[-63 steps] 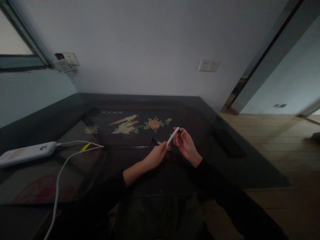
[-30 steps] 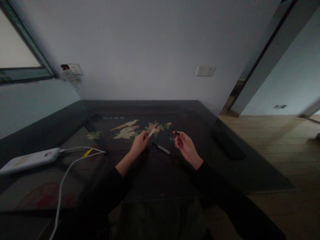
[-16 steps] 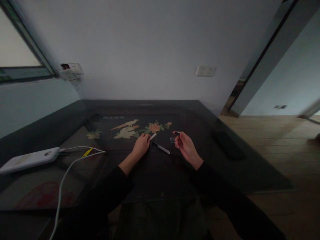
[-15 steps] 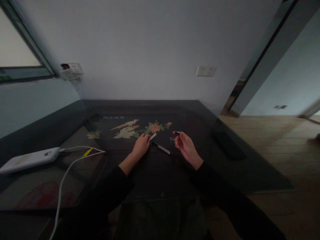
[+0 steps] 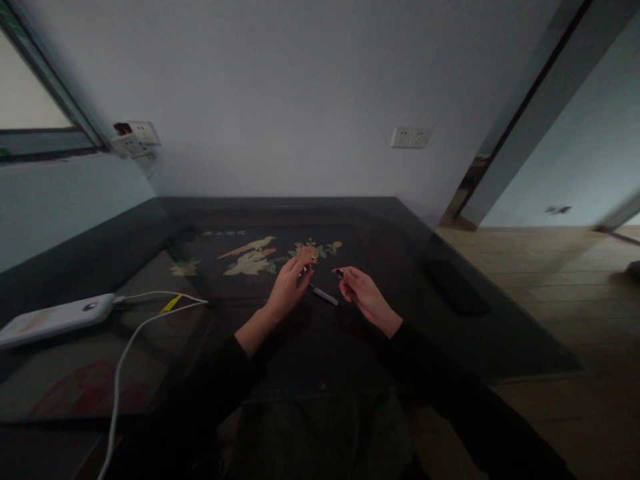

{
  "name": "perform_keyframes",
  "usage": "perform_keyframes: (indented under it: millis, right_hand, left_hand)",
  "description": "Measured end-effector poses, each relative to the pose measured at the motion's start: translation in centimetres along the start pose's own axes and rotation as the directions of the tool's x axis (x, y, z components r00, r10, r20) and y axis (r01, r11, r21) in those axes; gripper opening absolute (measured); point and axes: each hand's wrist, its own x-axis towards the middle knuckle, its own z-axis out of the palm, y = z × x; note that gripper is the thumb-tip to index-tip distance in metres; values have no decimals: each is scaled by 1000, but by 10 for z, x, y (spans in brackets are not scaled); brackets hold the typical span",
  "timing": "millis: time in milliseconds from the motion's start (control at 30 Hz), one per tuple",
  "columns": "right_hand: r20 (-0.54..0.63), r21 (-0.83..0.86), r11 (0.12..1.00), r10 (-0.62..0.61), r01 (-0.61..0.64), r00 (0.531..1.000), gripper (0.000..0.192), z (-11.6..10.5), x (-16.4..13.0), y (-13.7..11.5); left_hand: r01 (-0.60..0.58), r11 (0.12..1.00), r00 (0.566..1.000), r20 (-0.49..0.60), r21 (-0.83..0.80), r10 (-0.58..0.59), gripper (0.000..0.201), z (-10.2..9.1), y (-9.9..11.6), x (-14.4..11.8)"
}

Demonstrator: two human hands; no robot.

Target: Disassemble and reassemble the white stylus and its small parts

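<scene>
Centrally, two hands [image 5: 287, 290]; one grey pen [image 5: 325, 296] between

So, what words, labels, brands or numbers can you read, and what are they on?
Pale characters on the tabletop: the second looks like "上"; the rest are too blurred.
White device: faint marking, too blurred to read.
Yellow tag: no readable text.
Pen: no readable text.

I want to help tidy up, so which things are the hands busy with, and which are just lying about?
Seem in use:
small black piece, in the right hand
grey stick, between the hands
left hand: can't tell what it holds

Probably just lying about:
white device
white cable
dark flat thing, off to the right
</scene>
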Motion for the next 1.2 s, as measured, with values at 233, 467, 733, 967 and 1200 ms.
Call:
perform_keyframes:
  millis: [233,467,733,967,1200]
  right_hand:
    - [44,-23,996,88,-87,995,41,3,0,12]
    - [116,-105,991,101,-89,988,41,8,-4,13]
    - [145,-146,986,98,-76,985,41,5,-3,15]
    - [74,-145,988,69,-58,995,37,3,-2,9]
    - [43,-97,993,73,-68,996,33,0,0,9]
  left_hand:
    - [-147,987,989,6,-62,148,32,11,21,-11]
    - [-156,986,987,26,-57,158,16,10,32,-12]
    - [-119,987,993,-20,-109,118,12,8,34,-12]
    - [49,954,995,-63,-297,-71,12,2,41,-9]
    - [151,894,985,-14,-421,-173,14,2,41,-9]
